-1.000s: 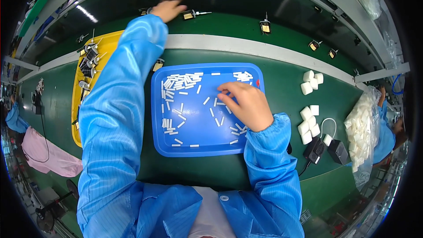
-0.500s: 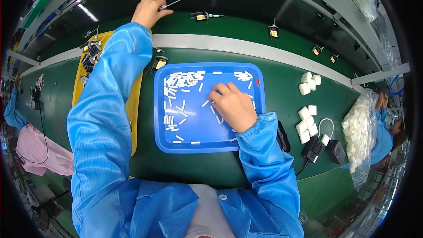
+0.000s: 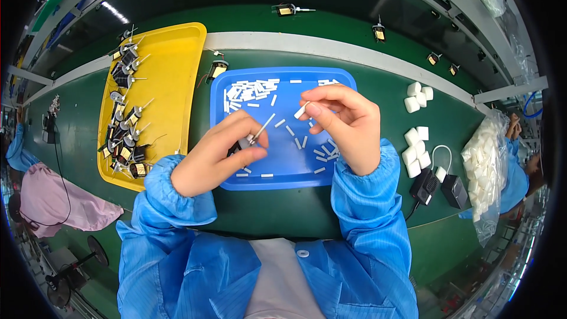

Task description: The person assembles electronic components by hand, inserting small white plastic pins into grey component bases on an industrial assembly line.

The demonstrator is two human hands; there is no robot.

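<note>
My left hand (image 3: 221, 152) is closed around a small motor (image 3: 244, 142), mostly hidden by the fingers. Its thin metal shaft (image 3: 263, 128) sticks out toward the upper right. Between thumb and index finger, my right hand (image 3: 349, 123) pinches a short white tube (image 3: 302, 110), held apart from the shaft and a little to its right. Both hands are over a blue tray (image 3: 277, 183), where many more white tubes (image 3: 253, 90) lie, heaped at the far left and scattered elsewhere.
To the left, a yellow tray (image 3: 171, 91) holds several motors with shafts. One motor (image 3: 217, 70) lies between the trays; others (image 3: 286, 9) sit on the green belt beyond a pale rail. White blocks (image 3: 411, 155), black boxes (image 3: 424, 186) and a filled plastic bag (image 3: 485, 159) are at right.
My left hand has come back from the belt to the blue tray with the motor. My right hand has lifted a white tube from the tray and is now near the shaft.
</note>
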